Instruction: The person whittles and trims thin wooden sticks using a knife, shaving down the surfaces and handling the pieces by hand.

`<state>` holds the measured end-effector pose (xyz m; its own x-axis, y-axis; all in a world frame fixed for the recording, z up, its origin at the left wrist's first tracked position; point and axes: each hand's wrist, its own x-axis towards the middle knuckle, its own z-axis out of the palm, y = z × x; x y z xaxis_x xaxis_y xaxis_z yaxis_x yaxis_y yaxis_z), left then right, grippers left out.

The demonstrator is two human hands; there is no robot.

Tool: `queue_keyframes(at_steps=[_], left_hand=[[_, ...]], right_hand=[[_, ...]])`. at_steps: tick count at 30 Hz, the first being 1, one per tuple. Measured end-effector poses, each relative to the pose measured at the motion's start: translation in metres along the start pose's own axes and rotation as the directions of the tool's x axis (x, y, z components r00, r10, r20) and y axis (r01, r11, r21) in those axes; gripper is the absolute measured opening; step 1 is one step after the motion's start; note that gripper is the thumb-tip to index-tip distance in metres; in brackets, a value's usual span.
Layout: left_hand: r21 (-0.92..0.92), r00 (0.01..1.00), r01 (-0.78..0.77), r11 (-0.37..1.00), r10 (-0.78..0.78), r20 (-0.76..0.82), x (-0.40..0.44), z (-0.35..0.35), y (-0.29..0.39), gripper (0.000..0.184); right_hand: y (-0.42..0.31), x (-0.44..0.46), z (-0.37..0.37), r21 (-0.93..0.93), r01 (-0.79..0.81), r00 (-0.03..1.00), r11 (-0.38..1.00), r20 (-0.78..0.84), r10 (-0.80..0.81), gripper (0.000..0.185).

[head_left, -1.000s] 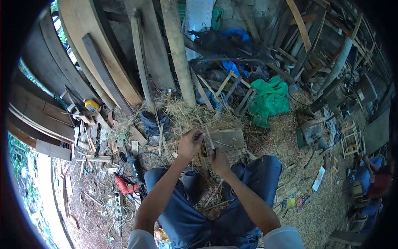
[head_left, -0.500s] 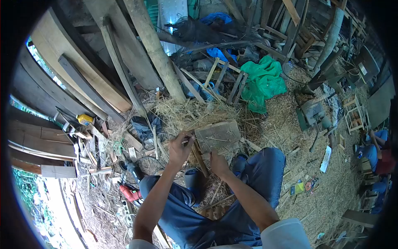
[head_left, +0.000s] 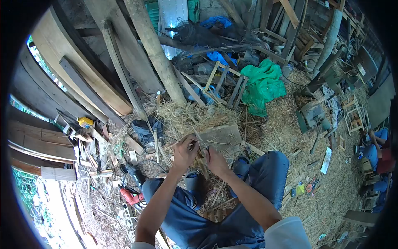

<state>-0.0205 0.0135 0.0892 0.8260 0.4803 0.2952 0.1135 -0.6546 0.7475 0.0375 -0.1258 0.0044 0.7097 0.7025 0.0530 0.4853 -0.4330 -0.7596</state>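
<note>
My left hand (head_left: 185, 155) is closed, with a small pale end, seemingly of a thin stick, showing between its fingers. Just to its right, my right hand (head_left: 216, 162) is closed too; what it grips is too small to make out. A narrow pale strip (head_left: 200, 137) slants up and left from my right fingertips, past the left hand. I cannot tell if it is wood or a blade. Beyond both hands a flat wooden board (head_left: 224, 136) lies low in front of me, with a thin sliver on it. Wood pieces (head_left: 202, 162) show beneath the hands, partly hidden.
A red power tool (head_left: 131, 196) lies by my left knee. Long planks (head_left: 78, 58) lean at the left. A green plastic sheet (head_left: 263, 85) lies ahead, a metal machine (head_left: 315, 116) stands right, and another person (head_left: 379, 153) sits at the far right. Shavings and straw cover the ground.
Both hands have come closer together, the left moving slightly right and down. The pale strip now shows between them, over the board's left edge. The view has shifted slightly.
</note>
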Motion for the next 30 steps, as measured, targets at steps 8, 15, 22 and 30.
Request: queue_keyframes(at_steps=[8,15,22,30], left_hand=[[-0.04,0.998,0.042,0.998,-0.04,0.039,0.001,-0.003,0.005,0.012],[-0.093,1.0,0.001,0.996,-0.004,-0.024,0.001,-0.004,0.001,0.012],[-0.14,0.997,0.075,0.987,-0.076,-0.003,-0.011,-0.004,0.005,0.01],[-0.089,0.995,0.102,0.991,-0.102,0.0,-0.006,-0.011,0.013,0.006]], right_hand=[[0.005,-0.007,-0.009,-0.084,-0.164,0.965,0.983,0.196,0.177,0.026],[0.011,-0.011,-0.003,0.064,-0.121,0.979,0.991,0.173,0.108,0.028],[0.01,-0.015,0.01,0.044,-0.114,0.993,0.992,0.038,0.112,0.028],[0.037,-0.019,0.028,-0.014,-0.071,0.997,0.997,0.014,0.071,0.022]])
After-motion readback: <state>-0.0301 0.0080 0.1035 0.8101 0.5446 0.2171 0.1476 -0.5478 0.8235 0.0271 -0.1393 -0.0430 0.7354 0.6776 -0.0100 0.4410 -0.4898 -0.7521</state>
